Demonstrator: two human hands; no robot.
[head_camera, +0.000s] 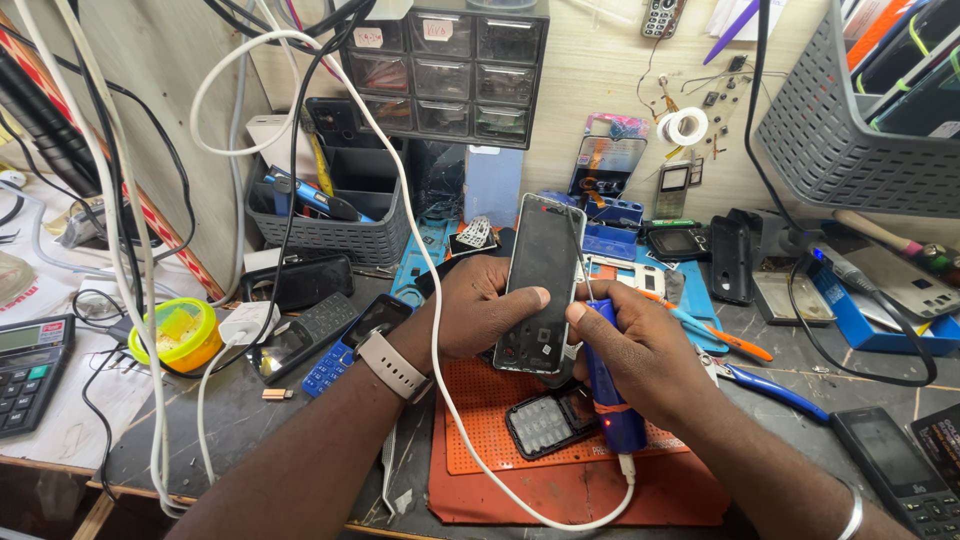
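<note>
My left hand (478, 312) grips a black smartphone (540, 270) from the left and holds it upright above an orange work mat (480, 430), thumb pressed on its face. My right hand (640, 350) is wrapped around a blue pen-shaped powered tool (610, 395) with a thin metal tip pointing up at the phone's right edge. A white cable (440, 350) runs from the tool's lower end and loops up over the bench. A small keypad phone (550, 420) lies on the mat under my hands.
Several keypad phones (330, 340) lie left of the mat, a yellow round container (180, 333) and a calculator (30, 370) farther left. Blue-handled pliers (760, 385) and a screwdriver lie to the right. A grey basket (340, 235) and small drawers (440, 70) stand behind.
</note>
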